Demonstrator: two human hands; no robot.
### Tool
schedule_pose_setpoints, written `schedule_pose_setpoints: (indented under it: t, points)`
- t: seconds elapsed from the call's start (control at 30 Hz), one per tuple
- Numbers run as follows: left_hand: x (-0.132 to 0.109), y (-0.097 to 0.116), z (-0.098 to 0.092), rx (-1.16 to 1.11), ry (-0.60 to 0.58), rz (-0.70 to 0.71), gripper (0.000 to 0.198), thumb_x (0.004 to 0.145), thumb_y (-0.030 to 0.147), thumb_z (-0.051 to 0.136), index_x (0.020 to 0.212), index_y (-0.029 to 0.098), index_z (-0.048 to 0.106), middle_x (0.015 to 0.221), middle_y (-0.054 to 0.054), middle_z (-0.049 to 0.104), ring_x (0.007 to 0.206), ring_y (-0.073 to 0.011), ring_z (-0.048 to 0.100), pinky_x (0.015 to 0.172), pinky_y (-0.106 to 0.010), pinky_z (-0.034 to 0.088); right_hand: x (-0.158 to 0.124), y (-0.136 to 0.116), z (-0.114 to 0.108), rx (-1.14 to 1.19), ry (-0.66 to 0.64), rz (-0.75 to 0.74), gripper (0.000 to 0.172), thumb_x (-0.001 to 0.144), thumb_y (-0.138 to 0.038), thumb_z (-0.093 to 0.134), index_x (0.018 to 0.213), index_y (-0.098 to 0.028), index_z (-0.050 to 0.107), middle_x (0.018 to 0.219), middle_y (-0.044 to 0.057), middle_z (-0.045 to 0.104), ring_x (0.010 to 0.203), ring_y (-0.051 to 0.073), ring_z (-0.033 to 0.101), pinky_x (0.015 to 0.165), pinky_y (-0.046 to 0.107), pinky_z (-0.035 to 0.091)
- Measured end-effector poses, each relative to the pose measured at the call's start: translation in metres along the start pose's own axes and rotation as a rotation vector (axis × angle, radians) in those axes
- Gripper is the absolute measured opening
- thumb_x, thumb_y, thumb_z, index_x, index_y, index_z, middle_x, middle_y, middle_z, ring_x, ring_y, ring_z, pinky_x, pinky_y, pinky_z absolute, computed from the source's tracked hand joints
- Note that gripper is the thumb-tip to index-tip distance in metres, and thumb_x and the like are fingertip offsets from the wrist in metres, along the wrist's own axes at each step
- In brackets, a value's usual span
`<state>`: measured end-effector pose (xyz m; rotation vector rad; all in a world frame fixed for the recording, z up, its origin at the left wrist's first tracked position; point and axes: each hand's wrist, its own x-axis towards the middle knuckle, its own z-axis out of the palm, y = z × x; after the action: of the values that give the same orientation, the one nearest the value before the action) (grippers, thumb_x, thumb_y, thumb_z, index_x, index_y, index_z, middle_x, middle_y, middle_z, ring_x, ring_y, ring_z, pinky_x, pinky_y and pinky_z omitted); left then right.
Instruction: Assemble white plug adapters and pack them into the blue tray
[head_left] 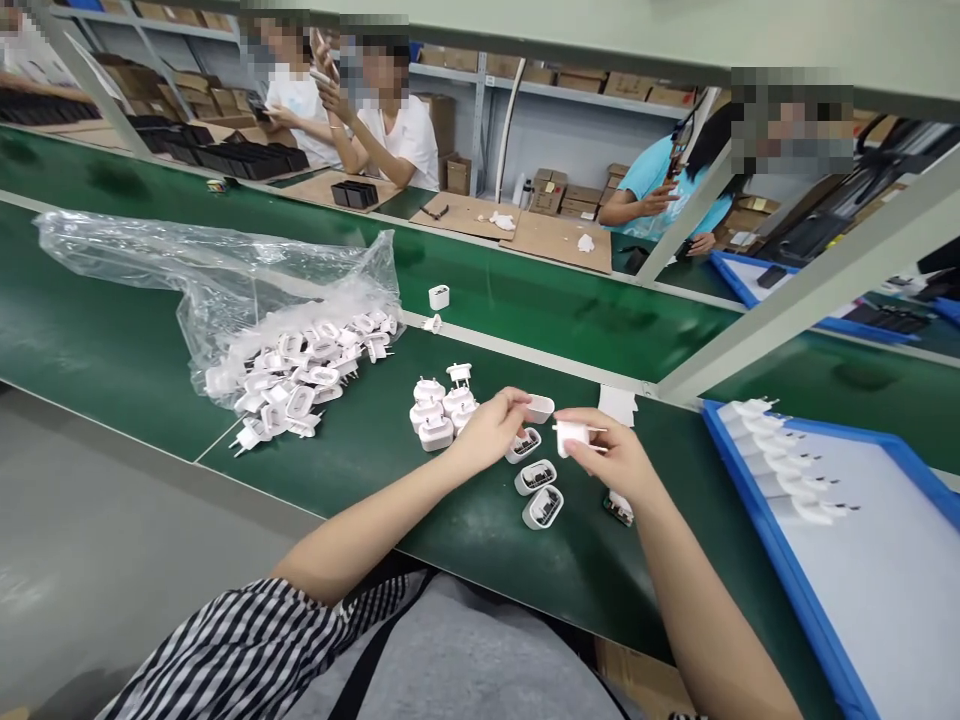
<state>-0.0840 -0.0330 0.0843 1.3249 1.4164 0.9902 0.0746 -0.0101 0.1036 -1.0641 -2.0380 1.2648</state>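
My left hand (496, 425) is closed, its fingertips at the end of a white charger housing (541, 407). In my right hand (611, 455), thumb and fingers pinch a white plug cover (572, 438), its pins pointing right. Below my left hand stand open white charger housings (535, 477) with dark circuit parts inside. To the left is a cluster of assembled white chargers (436, 432), pins up. A loose circuit board (619, 508) lies below my right hand, partly hidden by the wrist.
Many white plug covers (300, 375) spill from a clear plastic bag (225, 270) on the left. At right, a blue-edged tray (862, 540) holds a row of chargers (787, 460). A single housing (439, 297) stands on the green conveyor belt (570, 310). Several co-workers sit across it.
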Motion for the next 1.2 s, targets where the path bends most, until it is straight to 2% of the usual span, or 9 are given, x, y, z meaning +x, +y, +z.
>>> schedule_pose_setpoints:
  t: [0.1, 0.23, 0.33, 0.4, 0.6, 0.8, 0.97, 1.1, 1.2]
  points:
    - [-0.01, -0.017, 0.006, 0.409, 0.134, 0.168, 0.028, 0.072, 0.013, 0.036, 0.1, 0.013, 0.042, 0.104, -0.008, 0.049, 0.09, -0.015, 0.049, 0.078, -0.028, 0.039, 0.001, 0.011, -0.007, 0.112, -0.044, 0.121, 0.034, 0.06, -0.029, 0.054, 0.092, -0.019, 0.043, 0.062, 0.0, 0.057, 0.05, 0.011, 0.052, 0.046, 0.024, 0.039]
    - [-0.018, -0.032, 0.018, 0.62, 0.084, 0.18, 0.043, 0.071, 0.013, 0.039, 0.113, 0.012, 0.033, 0.116, -0.01, 0.042, 0.105, -0.0185, 0.04, 0.087, -0.031, 0.033, 0.012, 0.028, -0.001, -0.005, 0.008, 0.155, 0.025, 0.059, -0.034, 0.055, 0.077, -0.018, 0.05, 0.044, -0.006, 0.049, 0.04, 0.009, 0.045, 0.043, 0.023, 0.035]
    - [-0.017, -0.036, 0.024, 0.618, 0.027, 0.113, 0.047, 0.071, 0.016, 0.042, 0.115, 0.01, 0.031, 0.117, -0.012, 0.041, 0.106, -0.0194, 0.04, 0.088, -0.031, 0.033, 0.023, 0.04, 0.009, -0.027, 0.102, 0.081, 0.023, 0.054, -0.035, 0.059, 0.069, -0.018, 0.055, 0.039, -0.01, 0.035, 0.039, 0.007, 0.037, 0.044, 0.022, 0.033]
    - [-0.016, -0.037, 0.025, 0.593, 0.035, 0.076, 0.048, 0.07, 0.02, 0.044, 0.116, 0.01, 0.031, 0.116, -0.012, 0.043, 0.104, -0.0198, 0.042, 0.085, -0.03, 0.035, 0.028, 0.047, 0.015, 0.012, 0.11, 0.056, 0.023, 0.053, -0.035, 0.059, 0.069, -0.018, 0.057, 0.043, -0.009, 0.038, 0.042, 0.007, 0.038, 0.046, 0.023, 0.034]
    - [-0.013, -0.04, 0.023, 0.588, 0.056, 0.004, 0.041, 0.071, 0.028, 0.045, 0.108, 0.013, 0.04, 0.09, -0.006, 0.058, 0.071, -0.0165, 0.055, 0.064, -0.026, 0.042, 0.032, 0.059, 0.024, -0.051, -0.104, 0.072, 0.026, 0.062, -0.031, 0.052, 0.082, -0.016, 0.056, 0.056, -0.004, 0.05, 0.052, 0.01, 0.046, 0.052, 0.024, 0.038]
    - [-0.014, -0.038, 0.024, 0.7, 0.082, 0.101, 0.03, 0.075, 0.027, 0.037, 0.101, 0.016, 0.047, 0.09, -0.005, 0.058, 0.076, -0.017, 0.055, 0.064, -0.026, 0.041, 0.035, 0.045, 0.013, -0.473, -0.202, -0.126, 0.025, 0.066, -0.023, 0.052, 0.089, -0.021, 0.057, 0.083, 0.002, 0.053, 0.074, 0.012, 0.051, 0.068, 0.026, 0.04]
    - [-0.014, -0.038, 0.026, 0.802, 0.07, 0.019, 0.035, 0.076, 0.03, 0.035, 0.107, 0.015, 0.042, 0.083, -0.006, 0.061, 0.069, -0.0186, 0.057, 0.058, -0.027, 0.042, 0.036, 0.041, 0.011, -0.525, -0.274, -0.265, 0.019, 0.071, -0.021, 0.048, 0.087, -0.019, 0.057, 0.094, 0.002, 0.056, 0.09, 0.012, 0.049, 0.079, 0.024, 0.037]
    - [-0.014, -0.031, 0.026, 0.833, 0.029, -0.002, 0.033, 0.076, 0.029, 0.038, 0.105, 0.016, 0.046, 0.084, -0.007, 0.061, 0.074, -0.0189, 0.057, 0.061, -0.026, 0.042, 0.039, 0.038, 0.011, -0.619, -0.331, -0.237, 0.019, 0.071, -0.02, 0.048, 0.087, -0.02, 0.057, 0.094, 0.002, 0.058, 0.088, 0.014, 0.051, 0.076, 0.024, 0.038]
    - [-0.008, -0.02, 0.024, 0.909, -0.062, -0.106, 0.028, 0.074, 0.025, 0.043, 0.097, 0.012, 0.052, 0.081, -0.01, 0.061, 0.076, -0.0208, 0.057, 0.062, -0.027, 0.042, 0.046, 0.028, 0.01, -0.723, -0.439, -0.147, 0.018, 0.067, -0.017, 0.051, 0.083, -0.021, 0.058, 0.086, 0.001, 0.061, 0.078, 0.016, 0.055, 0.066, 0.025, 0.04]
